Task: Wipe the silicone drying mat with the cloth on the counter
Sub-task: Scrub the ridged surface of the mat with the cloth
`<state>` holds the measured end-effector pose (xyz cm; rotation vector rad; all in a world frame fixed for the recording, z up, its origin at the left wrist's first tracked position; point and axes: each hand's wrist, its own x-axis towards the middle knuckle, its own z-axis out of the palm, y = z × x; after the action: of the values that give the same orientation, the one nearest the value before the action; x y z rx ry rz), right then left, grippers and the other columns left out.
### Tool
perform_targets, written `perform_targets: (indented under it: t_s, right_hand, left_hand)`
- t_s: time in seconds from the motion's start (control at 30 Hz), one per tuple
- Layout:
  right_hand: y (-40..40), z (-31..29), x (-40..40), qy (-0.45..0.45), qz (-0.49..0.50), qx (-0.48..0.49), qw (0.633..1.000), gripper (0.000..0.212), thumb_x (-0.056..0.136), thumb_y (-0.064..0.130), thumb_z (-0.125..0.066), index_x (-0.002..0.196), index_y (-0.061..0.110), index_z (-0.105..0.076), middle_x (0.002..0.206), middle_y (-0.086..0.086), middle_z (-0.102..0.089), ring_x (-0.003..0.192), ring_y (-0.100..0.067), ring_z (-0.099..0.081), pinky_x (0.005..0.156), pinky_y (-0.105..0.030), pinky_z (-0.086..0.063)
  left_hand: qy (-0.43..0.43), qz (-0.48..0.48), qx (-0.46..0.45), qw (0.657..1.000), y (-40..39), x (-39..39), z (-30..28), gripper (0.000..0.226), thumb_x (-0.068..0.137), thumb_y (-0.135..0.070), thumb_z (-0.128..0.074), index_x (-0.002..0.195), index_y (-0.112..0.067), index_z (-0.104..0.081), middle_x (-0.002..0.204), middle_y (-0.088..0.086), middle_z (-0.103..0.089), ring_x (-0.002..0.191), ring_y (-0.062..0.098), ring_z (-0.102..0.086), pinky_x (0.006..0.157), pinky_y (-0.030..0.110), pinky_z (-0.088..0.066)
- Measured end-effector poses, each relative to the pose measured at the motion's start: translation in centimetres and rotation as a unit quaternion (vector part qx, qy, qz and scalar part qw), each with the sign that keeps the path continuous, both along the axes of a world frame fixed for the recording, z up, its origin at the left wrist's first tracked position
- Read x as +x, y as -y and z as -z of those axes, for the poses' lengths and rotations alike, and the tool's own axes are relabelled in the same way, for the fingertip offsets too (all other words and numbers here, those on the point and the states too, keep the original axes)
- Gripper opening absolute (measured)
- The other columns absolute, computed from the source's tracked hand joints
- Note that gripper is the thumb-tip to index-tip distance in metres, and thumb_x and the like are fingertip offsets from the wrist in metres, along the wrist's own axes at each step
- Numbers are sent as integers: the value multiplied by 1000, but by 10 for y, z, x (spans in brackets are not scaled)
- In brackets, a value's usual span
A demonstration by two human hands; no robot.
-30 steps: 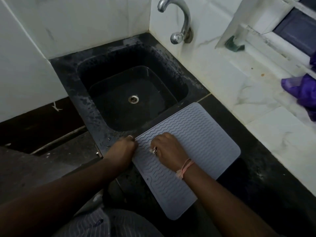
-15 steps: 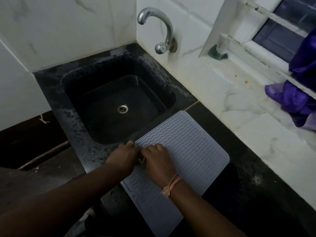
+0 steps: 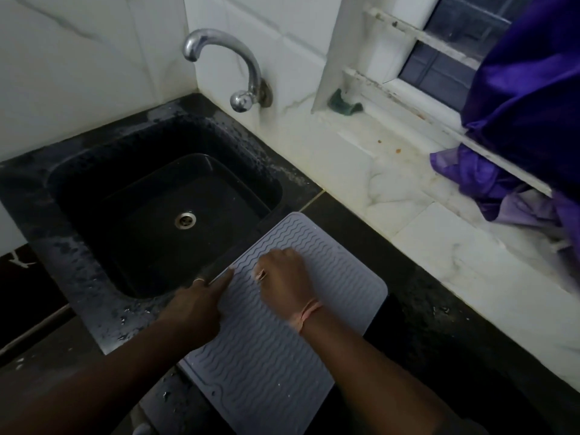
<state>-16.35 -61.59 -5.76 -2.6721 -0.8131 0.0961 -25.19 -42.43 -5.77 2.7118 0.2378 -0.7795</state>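
Your right hand (image 3: 284, 281), fist clenched on a barely visible cloth, has slid up the mat (image 3: 276, 350); your left hand (image 3: 201, 304) now presses its edge with straight fingers (wiping continues).

My black bench (image 3: 439, 334) (wet and speckled) carries the grey mat (image 3: 282, 356), which lies flat just beside the sink (image 3: 103, 259).
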Motion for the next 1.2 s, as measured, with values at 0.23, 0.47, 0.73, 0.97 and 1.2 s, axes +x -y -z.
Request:
perform_targets:
  t_s: [0.23,0.47,0.73,0.97,1.2]
  right_hand:
    - [12,8,1,17,-79,-10,997,13,86,18,-65,95,27,-62,100,7,-62,98,-16,-50,85,-35,-42]
    - [42,1,87,14,49,-92,994,25,87,14,-63,110,19,-66,114,-2,-65,107,-27,-55,94,-42,-43]
    - [1,10,-14,32,-59,-5,998,13,90,31,-55,101,28,-63,99,8,-62,98,-16,-50,88,-38,-46]
    - [24,11,35,27,-39,-24,999,18,82,17,-66,99,23,-62,103,3,-63,101,-20,-52,92,-41,-44]
    - [52,10,115,45,79,-119,989,34,80,17,-65,114,19,-63,113,-4,-64,106,-29,-55,92,-42,-44]
  left_hand:
    - [-33,36,47,998,6,9,7,100,91,-37,-69,153,-59,6,158,13,-20,134,37,-41,95,39,-50]
    - [-47,39,30,998,1,14,8,99,90,-44,-68,155,-57,6,160,14,-19,133,35,-44,98,39,-52]
    - [-61,63,43,995,12,22,0,112,91,-31,-71,149,-63,19,160,22,-19,135,43,-43,101,45,-51]
    - [-119,78,14,990,11,34,-17,121,85,-30,-80,150,-64,16,166,16,-2,141,38,-38,98,42,-56]
    - [-121,80,14,989,8,34,-19,130,80,-25,-85,147,-65,18,167,18,-2,143,39,-37,106,45,-52]
